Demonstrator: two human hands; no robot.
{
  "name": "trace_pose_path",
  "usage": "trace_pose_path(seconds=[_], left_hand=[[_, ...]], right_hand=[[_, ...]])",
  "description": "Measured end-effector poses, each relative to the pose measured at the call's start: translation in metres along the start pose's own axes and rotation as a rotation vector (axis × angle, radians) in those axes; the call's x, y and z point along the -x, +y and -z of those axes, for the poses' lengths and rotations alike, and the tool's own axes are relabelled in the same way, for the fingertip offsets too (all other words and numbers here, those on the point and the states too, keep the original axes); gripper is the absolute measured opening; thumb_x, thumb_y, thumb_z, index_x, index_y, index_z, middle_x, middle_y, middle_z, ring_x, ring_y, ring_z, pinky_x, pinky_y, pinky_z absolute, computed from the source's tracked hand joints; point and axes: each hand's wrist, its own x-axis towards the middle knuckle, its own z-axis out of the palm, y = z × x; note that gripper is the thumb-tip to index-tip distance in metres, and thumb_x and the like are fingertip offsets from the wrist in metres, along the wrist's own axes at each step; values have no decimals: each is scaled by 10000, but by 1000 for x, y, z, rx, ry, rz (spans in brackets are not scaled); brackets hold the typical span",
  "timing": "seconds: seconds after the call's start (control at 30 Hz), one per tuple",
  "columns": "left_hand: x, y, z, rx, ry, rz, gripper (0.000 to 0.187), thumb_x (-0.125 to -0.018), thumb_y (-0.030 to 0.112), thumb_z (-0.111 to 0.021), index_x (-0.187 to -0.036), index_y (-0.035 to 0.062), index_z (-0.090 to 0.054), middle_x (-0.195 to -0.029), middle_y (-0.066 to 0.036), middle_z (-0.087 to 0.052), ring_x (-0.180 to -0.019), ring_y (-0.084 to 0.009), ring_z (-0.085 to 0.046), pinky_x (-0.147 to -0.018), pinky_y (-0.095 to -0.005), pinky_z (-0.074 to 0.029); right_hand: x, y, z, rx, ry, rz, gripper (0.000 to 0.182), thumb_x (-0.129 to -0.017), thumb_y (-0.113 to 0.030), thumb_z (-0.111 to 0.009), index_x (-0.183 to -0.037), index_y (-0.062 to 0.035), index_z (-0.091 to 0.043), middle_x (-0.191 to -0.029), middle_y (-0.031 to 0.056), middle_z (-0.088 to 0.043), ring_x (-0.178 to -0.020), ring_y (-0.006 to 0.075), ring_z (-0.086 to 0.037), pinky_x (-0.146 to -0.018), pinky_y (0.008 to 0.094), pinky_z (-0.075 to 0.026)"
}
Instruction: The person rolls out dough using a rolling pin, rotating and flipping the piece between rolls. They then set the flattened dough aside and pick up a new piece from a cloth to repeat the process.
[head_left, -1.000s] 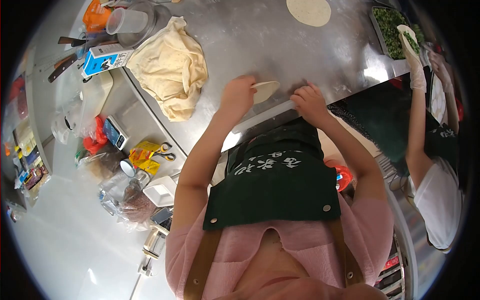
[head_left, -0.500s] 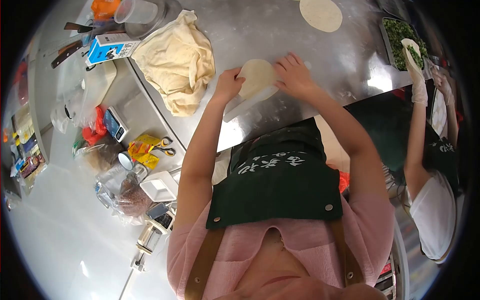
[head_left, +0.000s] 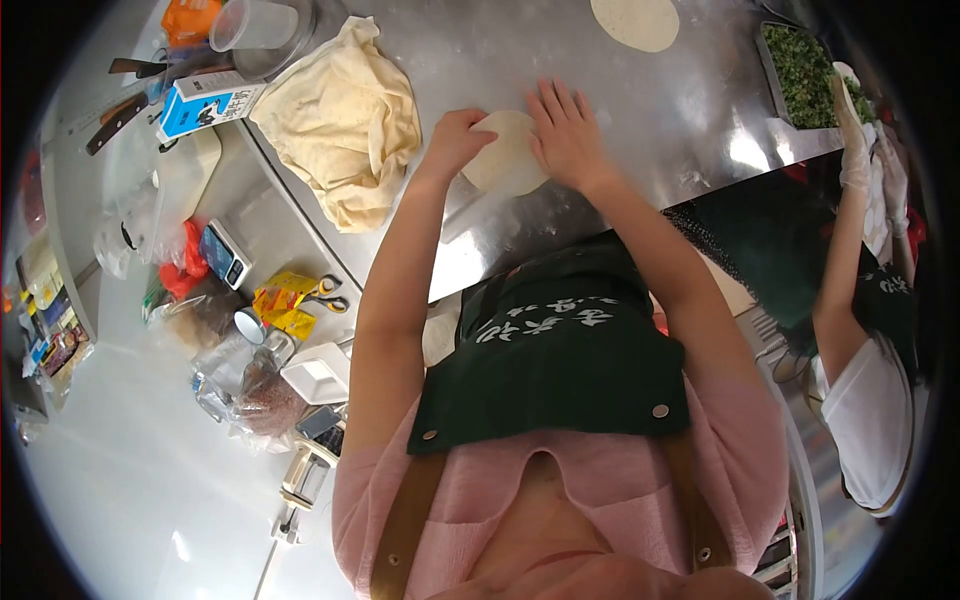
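Note:
A round, thin sheet of dough (head_left: 508,155) lies on the metal table in front of me. My left hand (head_left: 458,148) is at its left edge, fingers curled and thumb over the rim, pinching the dough. My right hand (head_left: 568,138) rests palm down at the dough's right edge with its fingers spread. The pale rolling pin cannot be made out now. To the left of my left hand is a crumpled cream cloth (head_left: 345,130). Another round dough sheet (head_left: 637,22) lies farther back on the table.
A co-worker's gloved hand (head_left: 856,165) holds a dough piece beside a tray of chopped greens (head_left: 800,85) at right. On the left are a milk carton (head_left: 205,105), a knife (head_left: 117,122), a scale (head_left: 224,253), scissors (head_left: 330,294) and plastic bags.
My right hand has moved slightly up and left, its fingers spreading farther. The rolling pin, earlier across the dough's near edge, is no longer distinguishable. The co-worker's hand has shifted right with the dough piece.

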Motion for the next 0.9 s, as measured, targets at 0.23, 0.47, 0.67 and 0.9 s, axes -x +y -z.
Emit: trace_pose_path(seconds=[0.23,0.47,0.67,0.9], left_hand=[[-8,6,5,-311,-100,-10,372,-671,215,-760,-969,0,-702,-838,-192,-688,-818,-321,-669,-767,-378,-513],[15,19,-20,-493,165,-120,239,-724,174,-723,-912,29,-692,-858,-177,-677,-837,-360,-650,-737,-423,-510],[76,63,-41,-443,256,-249,172,-770,134,-687,-897,22,-654,-847,-185,-649,-819,-355,-635,-694,-435,-484],[50,16,-14,-433,168,-1,216,-772,86,-667,-974,13,-667,-894,-196,-674,-855,-372,-642,-751,-429,-504]], right_hand=[[-36,-4,-6,-41,29,61,553,-887,-343,-548,-1328,-19,-467,-1463,158,-385,-1373,310,-329,-1112,519,-254],[32,21,16,-91,-96,165,582,-851,-359,-632,-1323,-55,-481,-1478,164,-350,-1379,316,-312,-1132,502,-236],[90,56,45,-160,-199,299,365,-681,-180,-756,-1016,-126,-621,-1198,68,-555,-1187,246,-490,-1100,469,-313],[60,55,64,-227,-143,293,330,-647,-133,-762,-951,-121,-633,-980,40,-589,-1038,238,-536,-1063,447,-358]])
